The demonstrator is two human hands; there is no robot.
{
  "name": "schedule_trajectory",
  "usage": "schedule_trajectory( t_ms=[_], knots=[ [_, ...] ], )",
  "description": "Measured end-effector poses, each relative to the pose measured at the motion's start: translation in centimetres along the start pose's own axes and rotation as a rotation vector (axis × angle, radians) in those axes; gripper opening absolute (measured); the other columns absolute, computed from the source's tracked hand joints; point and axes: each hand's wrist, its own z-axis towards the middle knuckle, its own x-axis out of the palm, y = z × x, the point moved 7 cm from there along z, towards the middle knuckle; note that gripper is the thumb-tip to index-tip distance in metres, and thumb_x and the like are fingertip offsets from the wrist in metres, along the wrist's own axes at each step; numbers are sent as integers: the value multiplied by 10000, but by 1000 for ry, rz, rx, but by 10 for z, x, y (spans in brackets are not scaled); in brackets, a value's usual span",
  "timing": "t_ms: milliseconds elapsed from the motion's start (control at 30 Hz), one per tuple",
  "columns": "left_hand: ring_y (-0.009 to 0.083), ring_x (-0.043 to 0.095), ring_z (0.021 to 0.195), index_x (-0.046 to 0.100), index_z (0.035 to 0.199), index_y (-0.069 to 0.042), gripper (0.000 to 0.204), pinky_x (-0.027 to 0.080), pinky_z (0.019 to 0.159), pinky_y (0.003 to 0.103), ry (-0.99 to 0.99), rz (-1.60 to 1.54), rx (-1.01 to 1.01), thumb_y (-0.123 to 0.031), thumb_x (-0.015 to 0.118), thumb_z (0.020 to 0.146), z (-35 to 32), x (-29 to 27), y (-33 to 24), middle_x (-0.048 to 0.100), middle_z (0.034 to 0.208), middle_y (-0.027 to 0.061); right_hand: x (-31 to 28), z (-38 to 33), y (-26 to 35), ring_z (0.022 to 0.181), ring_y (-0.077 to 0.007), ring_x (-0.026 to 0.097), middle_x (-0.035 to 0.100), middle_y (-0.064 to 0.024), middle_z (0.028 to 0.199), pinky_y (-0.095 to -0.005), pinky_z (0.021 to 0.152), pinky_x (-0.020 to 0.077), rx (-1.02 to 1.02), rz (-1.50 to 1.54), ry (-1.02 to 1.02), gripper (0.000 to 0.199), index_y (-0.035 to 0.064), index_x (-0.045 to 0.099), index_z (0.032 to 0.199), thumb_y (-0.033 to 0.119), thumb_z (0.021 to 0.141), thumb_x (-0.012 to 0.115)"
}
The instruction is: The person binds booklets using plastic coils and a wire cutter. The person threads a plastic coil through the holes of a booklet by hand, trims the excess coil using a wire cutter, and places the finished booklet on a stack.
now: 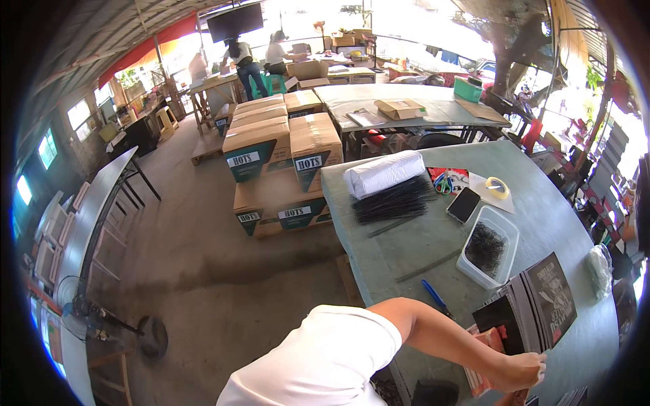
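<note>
A grey-green table [569, 223] is bearing dark-covered booklets [552, 298] near a clear tub [512, 252] of black wire pieces [486, 247]. The left hand [525, 371] is curling its fingers just beside the booklets' near edge, any grip unclear; the right hand [514, 398] is barely showing, its fingers impossible to read.

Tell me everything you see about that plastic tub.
The tub is rectangular with rounded corners, of whitish, see-through plastic by its look. Lidless and upright, it stands on the table, holding a heap of black wiry pieces. It sits between the phone and the dark booklets; whether it touches the booklets is unclear.
</note>
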Motion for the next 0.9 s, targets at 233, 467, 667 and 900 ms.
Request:
schedule_trajectory(
  t_ms=[233, 467, 667, 900],
  knots=[
    [239, 567, 790, 624, 825, -30, 300, 400, 803, 303, 156, -48, 57, -226, 665, 602, -8, -53, 1, 608, 793, 80, -3, -7, 4, 906, -215, 582, 625, -137, 1040, -337, 768, 462, -43, -40, 23, 398, -5, 604, 1076, 346, 888, 591],
    [240, 545, 806, 585, 718, -92, 262, 417, 782, 327, 33, -212, -12, -245, 676, 525, 7, -34, -3, 583, 778, 47, -20, -17, 12, 888, -194, 580, 634, -123, 1005, -328, 742, 463, -161, -73, 6, 394, -23, 608, 1040, 342, 893, 581],
    [261, 558, 882, 641, 843, -76, 149, 451, 780, 422, -453, -676, -157, -98, 656, 696, -35, -139, 34, 582, 894, 96, 0, -5, 18, 731, -123, 519, 593, -64, 775, -256, 656, 433, -206, -86, 57, 281, -29, 609, 948, 232, 844, 613],
    [258, 542, 960, 535, 1151, -47, 317, 424, 836, 395, -1525, -1054, 136, -234, 555, 896, -174, -336, -65, 554, 1060, 114, 10, 23, 14, 636, -25, 396, 474, 68, 695, -195, 561, 340, 50, 231, -70, 275, 10, 646, 1020, 178, 817, 725]
  ],
)
